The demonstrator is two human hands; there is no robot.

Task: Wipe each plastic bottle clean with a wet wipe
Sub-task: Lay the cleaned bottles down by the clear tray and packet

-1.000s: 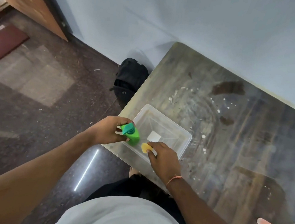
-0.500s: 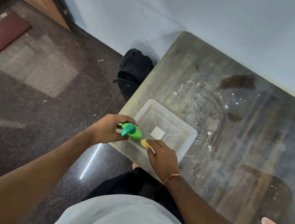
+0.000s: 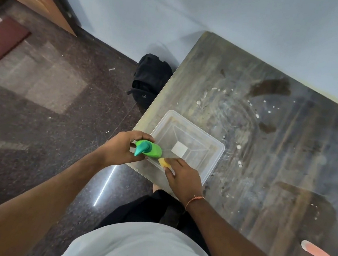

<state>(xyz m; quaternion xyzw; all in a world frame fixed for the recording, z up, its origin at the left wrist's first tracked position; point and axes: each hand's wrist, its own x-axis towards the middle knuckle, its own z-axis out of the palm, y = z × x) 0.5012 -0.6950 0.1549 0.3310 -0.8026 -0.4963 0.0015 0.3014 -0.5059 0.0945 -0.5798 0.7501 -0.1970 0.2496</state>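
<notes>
Since a second ago: green bottle (image 3: 150,149) tilted further onto its side, teal nozzle now pointing toward me; yellow wipe (image 3: 164,162) shifted only slightly, staying at the bottle's base end.

Item, left hand (image 3: 122,148): fingers curled round the bottle's neck end, holding it above the near-left corner of the clear tub (image 3: 216,154).

Item, right hand (image 3: 182,176): fingertips pinching the small yellow wipe, which touches or nearly touches the bottle; I cannot tell which.

Item, bottle position: just beyond the left hand's fingers, immediately left of the right hand's fingertips, over the tub rim at the surface (image 3: 286,162) edge.

Risk, my judgement: the grip sits near the nozzle, so a firm wiping push at the far end could twist the bottle loose; it would drop into the tub or past the surface edge to the floor. The wipe looks small and could slip from the pinch.
</notes>
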